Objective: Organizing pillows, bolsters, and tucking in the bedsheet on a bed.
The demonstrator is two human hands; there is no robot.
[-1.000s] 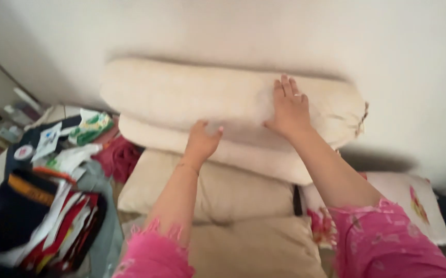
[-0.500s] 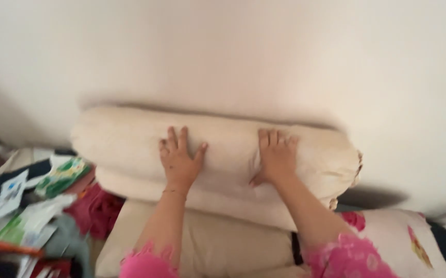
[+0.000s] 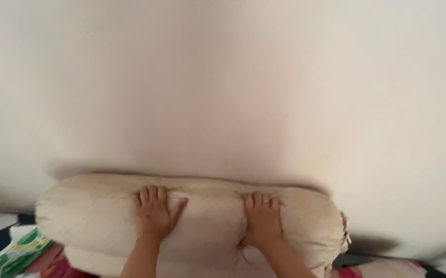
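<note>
Two bare hands press flat on a cream bolster pillow point(image 3: 197, 226) that fills the lower part of our view. Our left hand point(image 3: 153, 216) lies open on it, fingers spread and thumb out, gripping nothing. Our right hand point(image 3: 262, 224) also rests open on it, fingers together, a ring on one finger. At the lower left we see green-printed packets point(image 3: 14, 252). Behind the pillow rises a plain pale wall point(image 3: 223, 82), which it touches.
</note>
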